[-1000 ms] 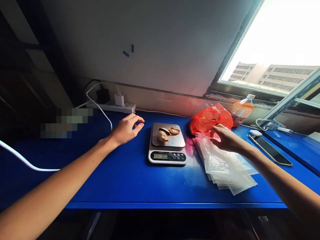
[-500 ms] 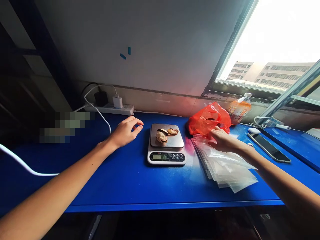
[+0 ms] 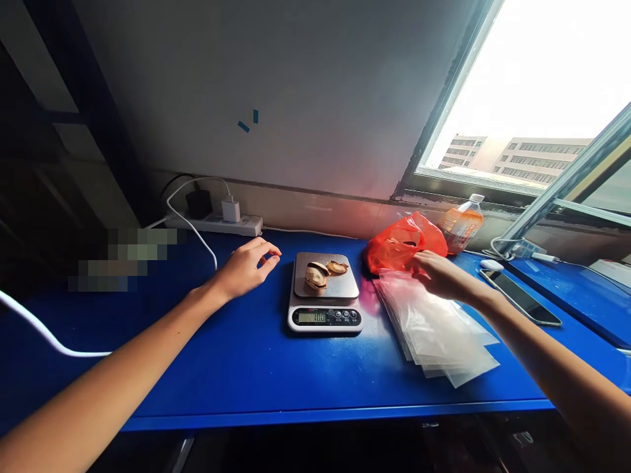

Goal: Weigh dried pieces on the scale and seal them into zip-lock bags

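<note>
A digital kitchen scale stands on the blue table with several dried, tan-brown pieces, pale inside, on its steel plate. Its display is lit, but I cannot read the figures surely. My left hand hovers left of the scale, open, fingers loosely bent, holding nothing. At the front of a crumpled red plastic bag is my right hand, thumb apart from the fingers, nothing visible in it. Whether its fingertips touch the bag is unclear. Below that hand lies a fanned stack of clear plastic bags.
A drink bottle stands behind the red bag. To the right are a phone and a white earbud case. A power strip with chargers and a white cable lies by the wall. The blue table's front edge is near me.
The view has shifted slightly, so everything sits a little lower and most things a little further left. Both hands stay nearly still, and the pieces on the scale are unchanged.
</note>
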`<state>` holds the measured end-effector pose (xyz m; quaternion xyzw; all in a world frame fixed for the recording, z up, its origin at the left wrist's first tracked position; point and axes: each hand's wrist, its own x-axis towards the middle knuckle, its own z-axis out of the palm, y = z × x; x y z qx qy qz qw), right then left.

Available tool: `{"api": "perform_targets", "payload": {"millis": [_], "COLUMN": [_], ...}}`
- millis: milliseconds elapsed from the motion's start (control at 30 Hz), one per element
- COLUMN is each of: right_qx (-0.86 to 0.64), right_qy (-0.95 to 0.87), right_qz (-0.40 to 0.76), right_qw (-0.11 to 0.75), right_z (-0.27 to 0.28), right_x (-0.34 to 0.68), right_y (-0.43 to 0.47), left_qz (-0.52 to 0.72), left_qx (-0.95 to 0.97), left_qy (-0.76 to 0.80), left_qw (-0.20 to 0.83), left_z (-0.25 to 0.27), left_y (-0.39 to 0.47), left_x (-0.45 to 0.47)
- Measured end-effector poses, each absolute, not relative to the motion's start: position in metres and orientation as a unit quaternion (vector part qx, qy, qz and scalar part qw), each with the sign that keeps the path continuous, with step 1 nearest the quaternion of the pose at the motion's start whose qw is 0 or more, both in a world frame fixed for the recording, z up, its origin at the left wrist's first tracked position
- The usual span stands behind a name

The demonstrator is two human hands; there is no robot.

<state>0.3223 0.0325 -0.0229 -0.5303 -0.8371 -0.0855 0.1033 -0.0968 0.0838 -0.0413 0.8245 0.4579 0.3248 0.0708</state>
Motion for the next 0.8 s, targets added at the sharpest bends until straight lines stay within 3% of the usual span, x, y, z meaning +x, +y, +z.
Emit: {"api": "perform_targets", "payload": {"millis": [167, 300, 433, 567, 700, 800], "right_qx": [-0.513, -0.482, -0.430, -0.392, -0.403, -0.407], "right_qy": [-0.838, -0.819, -0.741, -0.702, -0.643, -0.584], "right_qz": [-0.092, -0.031, 0.130, 0.282, 0.315, 0.325], "right_qw": [0.162, 0.311, 0.500, 0.524, 0.570, 0.622], "right_z": [0.045, 0.070, 0.040, 0.003, -0.006, -0.012], "right_x": [0.310, 0.256, 0.161, 0.091, 0.081, 0.089], "right_y": [-0.009, -0.035, -0.025, -0.005, -0.003, -0.008], "left_qz": [0.333, 0.362, 0.448, 0.630, 0.645, 0.590], "left_qx": [0.829, 0.833, 0.785, 0.636, 0.649, 0.721], "left_qy": [0.447, 0.418, 0.427, 0.445, 0.397, 0.345], "left_qw": [0.048, 0.023, 0.010, 0.016, -0.067, -0.110], "left_z": [-0.032, -0.018, 0.005, 0.028, 0.033, 0.016], "left_y": [0.076, 0.068, 0.075, 0.074, 0.042, 0.013], "left_x": [-0.097, -0.098, -0.125, -0.156, -0.140, -0.101]}}
